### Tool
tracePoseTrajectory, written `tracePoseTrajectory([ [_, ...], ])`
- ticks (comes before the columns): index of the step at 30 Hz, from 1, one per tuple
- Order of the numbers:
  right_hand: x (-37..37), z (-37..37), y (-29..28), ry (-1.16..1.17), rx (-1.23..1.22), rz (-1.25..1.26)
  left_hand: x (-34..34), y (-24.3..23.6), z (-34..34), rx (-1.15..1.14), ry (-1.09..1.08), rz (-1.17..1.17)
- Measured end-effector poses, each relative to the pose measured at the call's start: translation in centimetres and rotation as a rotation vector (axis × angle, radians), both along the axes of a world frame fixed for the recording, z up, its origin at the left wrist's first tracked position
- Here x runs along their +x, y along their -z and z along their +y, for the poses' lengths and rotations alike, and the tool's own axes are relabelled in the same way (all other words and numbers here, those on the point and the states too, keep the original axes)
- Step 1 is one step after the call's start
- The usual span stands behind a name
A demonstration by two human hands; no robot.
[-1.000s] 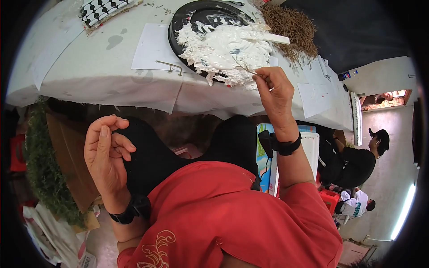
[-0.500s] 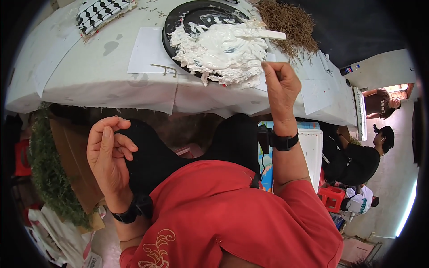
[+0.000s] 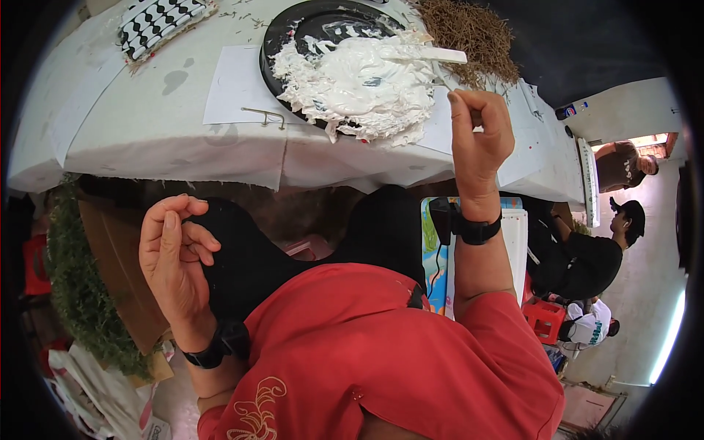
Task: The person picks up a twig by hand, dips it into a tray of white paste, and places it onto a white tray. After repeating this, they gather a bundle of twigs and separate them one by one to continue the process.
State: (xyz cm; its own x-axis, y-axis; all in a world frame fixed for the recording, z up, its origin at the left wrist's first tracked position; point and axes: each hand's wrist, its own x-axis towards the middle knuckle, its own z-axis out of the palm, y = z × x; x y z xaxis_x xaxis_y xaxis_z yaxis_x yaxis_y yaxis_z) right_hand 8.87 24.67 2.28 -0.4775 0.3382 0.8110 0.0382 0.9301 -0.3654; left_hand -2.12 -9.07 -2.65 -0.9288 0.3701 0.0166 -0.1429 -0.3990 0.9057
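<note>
My right hand (image 3: 480, 136) is raised at the table's front edge, just right of the black plate (image 3: 273, 64). Its thumb and forefinger are pinched together. A thin pale sliver shows by the fingertips, too fine to make out. Thick white paste (image 3: 359, 84) covers most of the plate and spills over its near rim. A pale flat spatula-like stick (image 3: 444, 55) rests on the paste, its end pointing right. My left hand (image 3: 176, 257) hovers above my lap, palm up, fingers apart and loosely curled, holding nothing.
Behind the plate to the right lies a heap of brown twigs (image 3: 469, 37). A patterned black-and-white piece (image 3: 161, 26) sits far left. White paper (image 3: 227, 92) and a small bent metal piece (image 3: 264, 116) are near the plate. Greenery (image 3: 88, 293) stands left; people (image 3: 587, 257) are at right.
My right hand has moved a little to the right, away from the plate, still pinched. The left hand has hardly moved.
</note>
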Motion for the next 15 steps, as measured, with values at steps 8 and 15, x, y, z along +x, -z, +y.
tracePoseTrajectory([
  [8,1.1,-0.3,2.3,-0.088,0.369,-0.366,-0.3,0.2,-0.2,-0.004,-0.005,0.016],
  [15,0.4,0.8,-0.4,-0.029,0.145,0.001,-0.2,0.0,0.1,-0.021,-0.012,0.018],
])
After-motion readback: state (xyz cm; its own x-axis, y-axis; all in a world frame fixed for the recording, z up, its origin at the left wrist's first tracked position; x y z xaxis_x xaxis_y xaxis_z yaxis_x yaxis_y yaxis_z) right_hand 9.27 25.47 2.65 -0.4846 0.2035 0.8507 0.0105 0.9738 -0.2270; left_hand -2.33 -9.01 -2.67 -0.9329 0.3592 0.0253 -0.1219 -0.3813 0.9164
